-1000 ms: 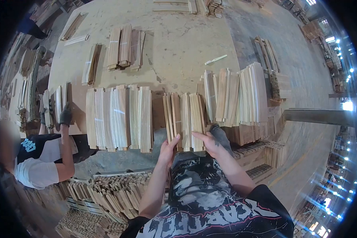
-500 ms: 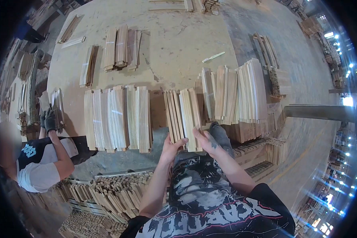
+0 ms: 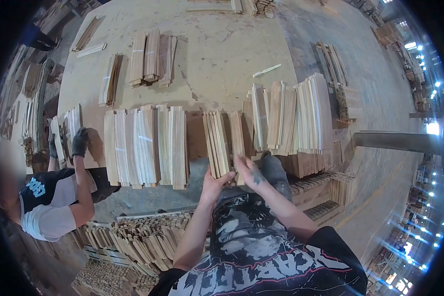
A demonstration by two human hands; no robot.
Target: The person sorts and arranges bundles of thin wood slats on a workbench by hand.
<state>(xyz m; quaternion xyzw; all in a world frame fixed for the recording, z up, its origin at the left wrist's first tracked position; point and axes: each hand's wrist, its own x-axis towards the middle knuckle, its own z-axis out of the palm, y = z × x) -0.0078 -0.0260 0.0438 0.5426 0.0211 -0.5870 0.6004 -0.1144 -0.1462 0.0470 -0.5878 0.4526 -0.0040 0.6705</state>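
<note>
Here the left hand (image 3: 215, 186) grips a strip bundle (image 3: 215, 140) and the right hand (image 3: 251, 174) grasps separate slats (image 3: 238, 135), both toward twelve o'clock, looking stiff, fairly light, best held by their outer edges.

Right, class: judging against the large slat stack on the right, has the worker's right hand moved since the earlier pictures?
Yes. The right hand has shifted slightly left, away from the slat stack and toward the left hand.
</note>
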